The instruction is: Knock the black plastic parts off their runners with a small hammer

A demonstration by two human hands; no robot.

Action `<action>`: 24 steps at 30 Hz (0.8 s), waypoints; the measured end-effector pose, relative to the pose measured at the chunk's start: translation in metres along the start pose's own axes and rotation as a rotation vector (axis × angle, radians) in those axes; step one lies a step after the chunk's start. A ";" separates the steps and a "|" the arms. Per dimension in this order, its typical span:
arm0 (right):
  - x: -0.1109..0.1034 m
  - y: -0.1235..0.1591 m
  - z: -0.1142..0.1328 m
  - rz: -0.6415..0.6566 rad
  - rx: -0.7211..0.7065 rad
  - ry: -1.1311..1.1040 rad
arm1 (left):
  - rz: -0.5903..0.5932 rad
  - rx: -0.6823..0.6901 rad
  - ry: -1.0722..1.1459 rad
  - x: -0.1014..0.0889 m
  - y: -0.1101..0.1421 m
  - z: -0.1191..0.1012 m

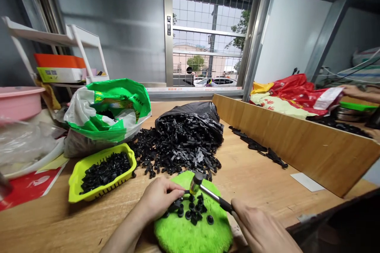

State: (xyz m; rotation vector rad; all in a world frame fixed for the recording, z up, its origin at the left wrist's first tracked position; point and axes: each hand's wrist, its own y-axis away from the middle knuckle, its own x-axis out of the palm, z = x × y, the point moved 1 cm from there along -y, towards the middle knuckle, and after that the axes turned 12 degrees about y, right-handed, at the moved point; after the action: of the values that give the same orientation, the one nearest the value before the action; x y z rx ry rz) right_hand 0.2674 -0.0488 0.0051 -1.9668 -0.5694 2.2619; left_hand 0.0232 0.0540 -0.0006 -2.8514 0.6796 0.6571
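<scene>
My right hand (257, 223) is wrapped round the dark handle of a small hammer (209, 193). The hammer's head, black on top with a yellowish lower end, is over the fuzzy green round pad (192, 241), close to my left fingertips. My left hand (160, 197) pinches a small black plastic part (186, 192) at the pad's upper left; most of it is hidden by the fingers. Several loose black round caps (194, 207) lie on the pad between my hands. Whether the hammer touches the pinched part, I cannot tell.
Behind the pad, a black plastic bag (196, 112) spills a heap of black parts (178, 154). To the left stand a yellow basket (74, 182) of black pieces and a green-white sack (130, 91). A wooden divider (297, 134) edges the right; beyond it shows another person's hand (360, 94).
</scene>
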 end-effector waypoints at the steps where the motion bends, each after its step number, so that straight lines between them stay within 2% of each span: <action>1: 0.001 -0.001 -0.001 0.031 -0.009 0.019 | -0.002 0.004 -0.030 -0.001 0.000 -0.001; 5: 0.003 0.001 -0.004 -0.044 0.018 -0.077 | 0.004 0.019 -0.127 -0.002 0.000 -0.006; 9: 0.004 0.001 -0.005 0.056 -0.017 0.096 | 0.011 0.021 -0.207 -0.001 0.000 -0.013; 13: 0.001 -0.003 -0.003 -0.017 0.060 0.024 | 0.011 0.033 -0.212 -0.002 -0.002 -0.014; 17: 0.007 -0.005 -0.001 0.086 -0.022 0.198 | 0.020 0.064 -0.224 -0.001 -0.003 -0.013; 20: 0.010 -0.003 -0.005 0.090 0.019 0.201 | -0.010 0.075 -0.140 0.001 -0.001 -0.007; 24: -0.002 0.007 -0.016 0.035 0.095 0.061 | -0.049 0.048 0.146 -0.002 0.005 0.004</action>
State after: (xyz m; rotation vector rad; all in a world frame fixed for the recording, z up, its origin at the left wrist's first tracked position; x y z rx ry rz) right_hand 0.2842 -0.0528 0.0024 -2.0073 -0.4160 2.1965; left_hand 0.0182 0.0516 -0.0035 -2.8819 0.6346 0.4221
